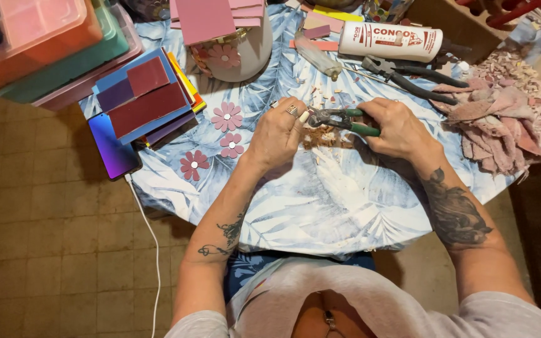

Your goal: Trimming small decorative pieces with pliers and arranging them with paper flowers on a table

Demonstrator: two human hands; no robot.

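Around my hands the table was crowded: a stack of red and blue tiles [144,100] sat to the left beside a phone [113,150] on its white cable [148,238], pink flower pieces [226,116] lay close by, and a second pair of pliers [408,78] and a white glue bottle [391,41] rested beyond. A heap of pink rags [499,122] filled the right. The leaf-print tablecloth [339,194] covered the table, over a brown tiled floor [45,219]. My right hand [399,128] was clamped round the green-handled nippers [339,119]; my left hand [278,133] had its fingertips pinched at their head, though what they held I couldn't tell. Brown tile crumbs [322,138] lay just beneath.
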